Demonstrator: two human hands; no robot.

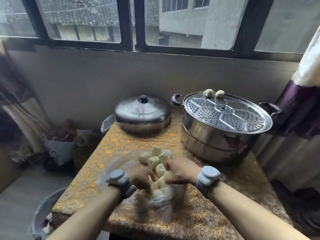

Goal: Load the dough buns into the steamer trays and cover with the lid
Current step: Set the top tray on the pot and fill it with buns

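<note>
Several white dough buns (156, 157) lie in a heap on a clear plastic bag (161, 203) near the front of the table. My right hand (180, 170) curls its fingers round one bun (167, 174) in the heap. My left hand (142, 179) reaches into the bag with its fingers bent down among the buns; what it holds is blurred. The steel steamer (223, 135) stands at the back right, its perforated top tray (225, 113) carrying two buns (213, 93) at the far rim. The domed lid (142, 115) rests on the table at the back centre.
The table wears a gold patterned cloth (199, 213). A wall and window run behind it. A purple and white curtain (297, 94) hangs beside the steamer. Bags of clutter (62, 144) sit on the floor at left, and a lined bin (43, 215) stands below the table's front left corner.
</note>
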